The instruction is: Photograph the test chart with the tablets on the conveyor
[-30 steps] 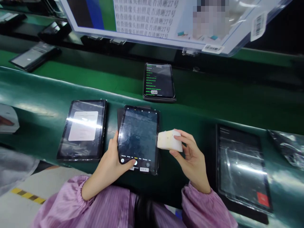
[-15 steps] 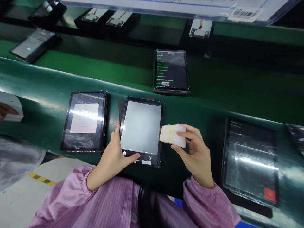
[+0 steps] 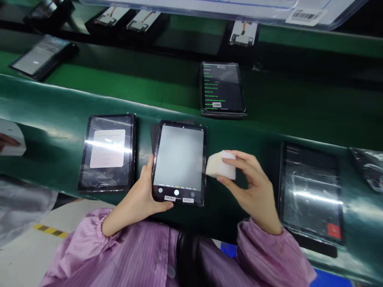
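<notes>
A tablet (image 3: 180, 159) with a camera screen, pale grey in its middle, lies in front of me. My left hand (image 3: 147, 187) grips it at the lower left corner, the thumb along the bottom edge and the other fingers at the left side, partly hidden. Just right of the tablet, my right hand (image 3: 249, 181) pinches a white, slightly yellowed foam block (image 3: 218, 165) between thumb and fingers. The block's left end is close to the tablet's right edge; whether they touch I cannot tell. Part of a dark flat piece (image 3: 154, 135) shows from under the tablet.
Another tablet (image 3: 107, 175) with a white pop-up lies to the left; one with a red square (image 3: 311, 179) lies at right. Beyond, a tablet with green text (image 3: 223, 85) sits on the green line (image 3: 134, 83). At far left a co-worker's hand (image 3: 8, 139) touches something white.
My left thumb has moved off the screen's lower part to the bottom edge, uncovering a round white button. My right hand has tilted the foam block. The whole view has shifted slightly.
</notes>
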### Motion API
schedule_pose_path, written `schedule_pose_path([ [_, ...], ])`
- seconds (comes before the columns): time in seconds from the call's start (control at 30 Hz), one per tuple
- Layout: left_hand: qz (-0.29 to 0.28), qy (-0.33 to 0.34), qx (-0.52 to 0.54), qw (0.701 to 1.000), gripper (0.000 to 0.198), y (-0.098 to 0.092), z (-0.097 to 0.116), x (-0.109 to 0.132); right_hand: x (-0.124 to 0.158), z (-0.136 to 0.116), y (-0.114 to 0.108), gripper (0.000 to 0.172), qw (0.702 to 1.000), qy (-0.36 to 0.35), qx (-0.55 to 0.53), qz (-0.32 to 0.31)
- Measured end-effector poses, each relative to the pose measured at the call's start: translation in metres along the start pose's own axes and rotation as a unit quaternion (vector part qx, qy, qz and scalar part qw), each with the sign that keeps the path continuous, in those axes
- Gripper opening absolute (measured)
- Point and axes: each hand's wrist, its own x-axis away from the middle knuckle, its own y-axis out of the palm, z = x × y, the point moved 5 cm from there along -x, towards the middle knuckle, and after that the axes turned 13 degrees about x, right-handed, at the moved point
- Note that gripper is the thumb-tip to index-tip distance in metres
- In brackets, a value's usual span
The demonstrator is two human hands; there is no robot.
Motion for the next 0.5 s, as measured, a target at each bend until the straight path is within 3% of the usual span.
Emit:
schedule_pose_path([
  [0.13,0.007,0.019,0.006,1.000,0.136,-0.001,0.000,-0.001,-0.012,0.007,-0.030,0.029,0.979,0.035,0.192,0.049],
  [0.2,0.008,0.025,0.011,1.000,0.135,-0.001,-0.004,-0.002,-0.021,0.009,-0.032,0.035,0.973,0.063,0.208,0.078],
  [0.3,0.009,0.032,0.012,0.999,0.125,0.001,-0.014,-0.003,-0.036,0.001,-0.003,0.048,0.989,0.103,0.057,0.088],
  [0.37,0.028,0.035,0.003,0.999,0.113,0.001,-0.023,-0.001,-0.046,-0.006,0.035,0.052,0.986,0.145,-0.076,0.024],
  [0.5,0.051,0.038,-0.032,0.997,0.099,-0.003,-0.045,-0.002,-0.061,-0.006,0.079,0.058,0.982,0.177,-0.062,0.025],
])
